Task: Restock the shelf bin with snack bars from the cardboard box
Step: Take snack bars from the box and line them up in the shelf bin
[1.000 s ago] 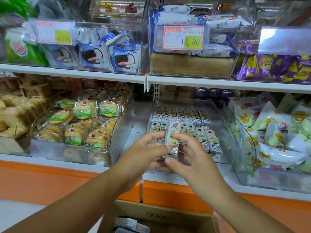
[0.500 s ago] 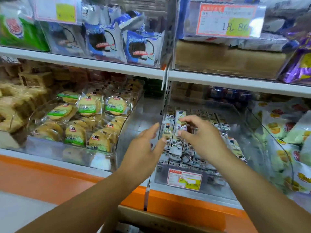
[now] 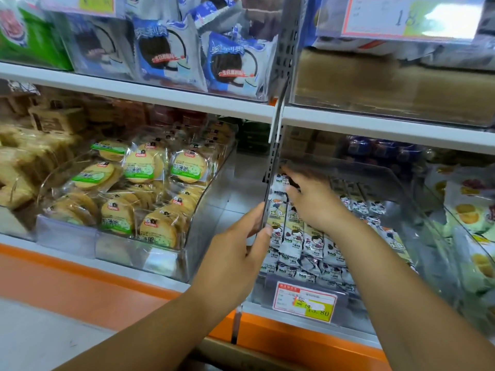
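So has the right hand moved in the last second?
Yes. The right hand has reached deeper into the shelf bin, from its front edge towards the back left corner.

Your left hand [image 3: 233, 255]: bare; back of hand and knuckles visible; thumbnail [image 3: 267, 231] cut short, plain. Your right hand [image 3: 313, 203]: bare; back of hand visible; fingertips blurred, nails unreadable. Your left forearm [image 3: 150, 325]: bare from wrist to lower frame edge. Your right forearm [image 3: 401, 277]: bare likewise, wrist to frame edge. Both arms slender, smooth in outline. Wrists uncovered on both sides.
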